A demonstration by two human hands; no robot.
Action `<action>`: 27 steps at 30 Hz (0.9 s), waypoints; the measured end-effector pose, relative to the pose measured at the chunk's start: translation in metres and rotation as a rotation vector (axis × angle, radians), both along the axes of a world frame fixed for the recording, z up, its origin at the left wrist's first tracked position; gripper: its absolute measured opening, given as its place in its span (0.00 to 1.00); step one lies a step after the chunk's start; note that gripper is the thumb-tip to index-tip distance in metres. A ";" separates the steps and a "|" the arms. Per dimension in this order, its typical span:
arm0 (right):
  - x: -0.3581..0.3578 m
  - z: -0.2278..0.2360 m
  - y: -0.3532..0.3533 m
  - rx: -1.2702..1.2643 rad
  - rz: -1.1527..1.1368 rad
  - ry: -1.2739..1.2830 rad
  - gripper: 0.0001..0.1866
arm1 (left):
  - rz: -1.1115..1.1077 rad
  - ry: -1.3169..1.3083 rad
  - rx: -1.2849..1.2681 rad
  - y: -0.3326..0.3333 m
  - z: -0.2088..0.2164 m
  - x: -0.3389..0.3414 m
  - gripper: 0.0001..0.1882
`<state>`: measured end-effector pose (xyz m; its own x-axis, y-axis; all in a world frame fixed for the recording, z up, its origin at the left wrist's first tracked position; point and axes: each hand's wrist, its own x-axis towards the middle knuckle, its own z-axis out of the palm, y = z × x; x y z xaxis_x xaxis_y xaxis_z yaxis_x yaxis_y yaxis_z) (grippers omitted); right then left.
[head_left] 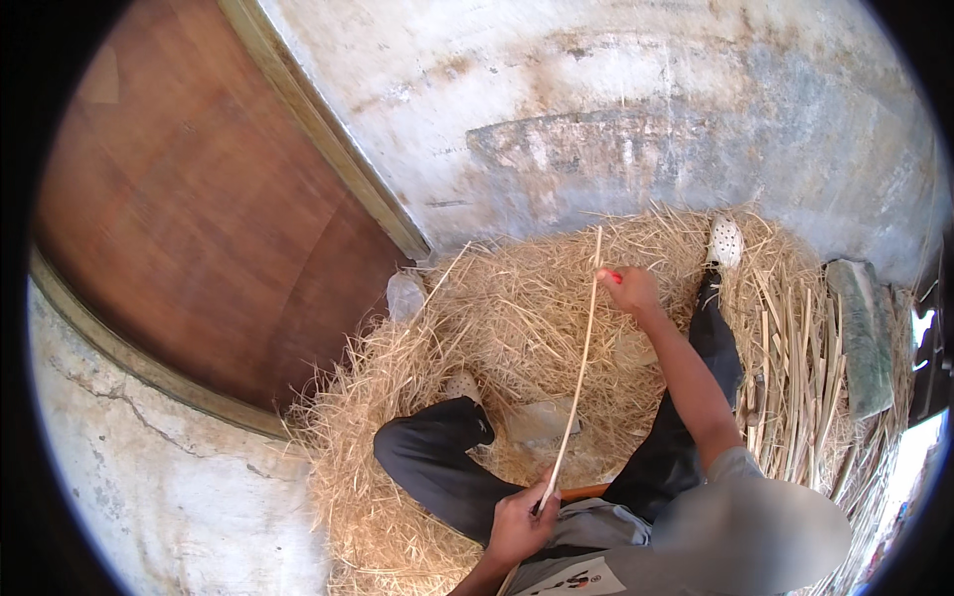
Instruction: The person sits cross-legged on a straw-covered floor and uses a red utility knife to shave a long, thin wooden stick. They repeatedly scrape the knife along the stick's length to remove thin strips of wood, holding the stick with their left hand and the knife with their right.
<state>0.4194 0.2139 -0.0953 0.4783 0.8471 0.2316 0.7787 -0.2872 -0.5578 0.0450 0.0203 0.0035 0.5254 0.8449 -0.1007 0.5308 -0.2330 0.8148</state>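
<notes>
A long pale reed strip [578,377] runs between the two hands. The left hand [519,521], close to the body, pinches its near end, fingers curled shut around it. The right hand [631,290], arm stretched forward, grips the strip near its far end (something small and red shows at the fingertips). Loose straw [497,318] lies beneath, over the floor by the wall [596,119].

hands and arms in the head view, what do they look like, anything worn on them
Both are bare. The left hand shows no glove, ring or watch, and only a bit of bare wrist below it. The right hand is bare too, on a bare forearm running to a short grey sleeve near the shoulder. No markings visible.
</notes>
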 end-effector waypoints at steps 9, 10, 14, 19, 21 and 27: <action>0.058 0.032 0.018 -0.103 -0.032 -0.117 0.44 | -0.018 -0.019 -0.029 0.001 -0.010 -0.003 0.20; 0.064 0.023 0.020 -0.101 -0.048 -0.127 0.44 | -0.024 -0.001 -0.056 -0.001 -0.008 -0.002 0.20; 0.085 0.005 0.021 -0.208 -0.094 -0.064 0.44 | -0.026 0.014 -0.103 0.001 -0.005 0.000 0.20; 0.095 -0.012 0.030 -0.176 -0.220 -0.032 0.45 | -0.084 0.200 -0.170 0.004 0.011 0.002 0.20; 0.122 -0.019 0.013 -0.197 -0.376 0.234 0.47 | -0.081 -0.039 -0.153 -0.018 0.004 0.000 0.19; 0.115 0.003 0.002 -0.164 -0.340 0.361 0.49 | 0.138 -0.278 -0.358 0.017 -0.008 -0.007 0.18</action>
<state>0.5340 0.2158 -0.0921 0.7574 0.6414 -0.1221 0.3925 -0.5968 -0.6999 0.0384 0.0373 -0.0048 0.4593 0.8465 -0.2693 0.2874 0.1453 0.9467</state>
